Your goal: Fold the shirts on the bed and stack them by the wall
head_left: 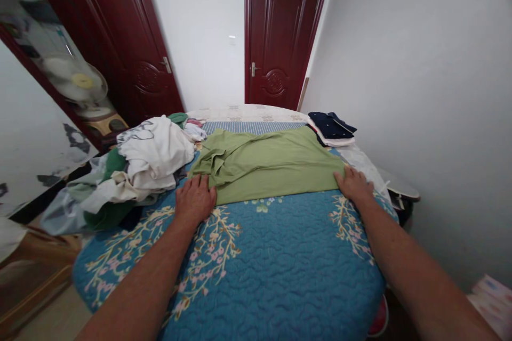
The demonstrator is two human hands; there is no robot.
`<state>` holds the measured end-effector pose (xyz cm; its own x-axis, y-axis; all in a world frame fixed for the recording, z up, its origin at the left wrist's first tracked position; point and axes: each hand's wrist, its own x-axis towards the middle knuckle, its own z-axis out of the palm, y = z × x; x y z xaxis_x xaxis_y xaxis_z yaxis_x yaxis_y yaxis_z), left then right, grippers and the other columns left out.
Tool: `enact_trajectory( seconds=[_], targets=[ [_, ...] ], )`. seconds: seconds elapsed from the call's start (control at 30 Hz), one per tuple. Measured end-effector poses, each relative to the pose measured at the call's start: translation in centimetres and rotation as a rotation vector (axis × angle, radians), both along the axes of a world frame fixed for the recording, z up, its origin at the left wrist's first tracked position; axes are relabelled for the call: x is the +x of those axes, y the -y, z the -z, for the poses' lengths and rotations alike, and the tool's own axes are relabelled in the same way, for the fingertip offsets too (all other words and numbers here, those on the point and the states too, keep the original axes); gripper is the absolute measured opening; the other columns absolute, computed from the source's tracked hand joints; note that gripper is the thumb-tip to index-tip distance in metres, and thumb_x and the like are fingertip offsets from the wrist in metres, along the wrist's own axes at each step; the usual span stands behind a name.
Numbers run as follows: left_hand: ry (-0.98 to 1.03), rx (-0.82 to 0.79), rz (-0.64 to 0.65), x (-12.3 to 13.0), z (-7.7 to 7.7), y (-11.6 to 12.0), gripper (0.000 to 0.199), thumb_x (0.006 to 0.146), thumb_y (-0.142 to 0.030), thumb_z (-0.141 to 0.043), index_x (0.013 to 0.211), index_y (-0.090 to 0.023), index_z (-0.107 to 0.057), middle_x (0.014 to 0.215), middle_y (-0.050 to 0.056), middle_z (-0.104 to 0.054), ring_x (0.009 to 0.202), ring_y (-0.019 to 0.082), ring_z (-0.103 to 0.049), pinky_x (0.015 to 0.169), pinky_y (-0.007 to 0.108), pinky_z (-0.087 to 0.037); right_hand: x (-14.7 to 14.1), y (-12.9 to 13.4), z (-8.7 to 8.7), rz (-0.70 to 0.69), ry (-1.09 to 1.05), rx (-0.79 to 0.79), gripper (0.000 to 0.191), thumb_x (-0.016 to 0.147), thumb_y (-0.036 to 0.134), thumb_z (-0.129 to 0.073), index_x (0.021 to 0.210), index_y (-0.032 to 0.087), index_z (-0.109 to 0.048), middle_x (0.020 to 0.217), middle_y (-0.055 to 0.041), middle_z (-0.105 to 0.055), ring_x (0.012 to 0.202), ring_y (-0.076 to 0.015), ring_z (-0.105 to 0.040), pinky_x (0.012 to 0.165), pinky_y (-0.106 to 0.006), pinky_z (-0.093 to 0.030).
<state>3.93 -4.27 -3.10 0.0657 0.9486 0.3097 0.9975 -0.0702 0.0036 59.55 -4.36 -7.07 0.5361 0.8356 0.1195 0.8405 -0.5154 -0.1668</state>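
A light green shirt (276,162) lies spread sideways on the blue quilted cover, doubled over into a long shape. Its left end is bunched, with loose folds around what looks like a sleeve. My left hand (195,197) rests on the near left corner of the shirt, fingers stretched out and apart. At the near right corner my right hand (355,184) lies on the fabric's edge with its fingers spread. Between the two hands the near edge of the shirt runs almost straight.
A loose heap of clothes (154,152), white and green, sits at the left edge. Folded dark and white garments (332,128) are stacked at the far right beside the wall. The blue floral cover (272,266) spans the near side. A fan (76,80) stands far left.
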Motion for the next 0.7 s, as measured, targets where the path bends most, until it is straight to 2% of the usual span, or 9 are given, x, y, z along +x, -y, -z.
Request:
enact_trajectory(
  seconds=[0.4, 0.7],
  targets=[
    [-0.009, -0.018, -0.004, 0.02, -0.09, -0.02, 0.058, 0.106, -0.043, -0.041, 0.153, -0.014, -0.061, 0.161, 0.02, -0.058, 0.142, 0.04, -0.055, 0.108, 0.055, -0.047, -0.04, -0.02, -0.24, 0.0, -0.007, -0.005, 0.083, 0.105, 0.07, -0.022, 0.169, 0.02, -0.039, 0.173, -0.0214, -0.039, 0.158, -0.0419, -0.034, 0.123, -0.076, -0.027],
    [-0.029, -0.015, -0.019, -0.07, 0.21, -0.06, 0.057, 0.107, -0.044, -0.042, 0.153, -0.017, -0.06, 0.161, 0.016, -0.059, 0.14, 0.038, -0.056, 0.109, 0.054, -0.049, -0.05, 0.22, -0.26, -0.024, -0.027, 0.019, 0.085, 0.104, 0.072, -0.022, 0.167, 0.017, -0.041, 0.17, -0.0232, -0.042, 0.157, -0.047, -0.035, 0.122, -0.078, -0.027]
  ],
)
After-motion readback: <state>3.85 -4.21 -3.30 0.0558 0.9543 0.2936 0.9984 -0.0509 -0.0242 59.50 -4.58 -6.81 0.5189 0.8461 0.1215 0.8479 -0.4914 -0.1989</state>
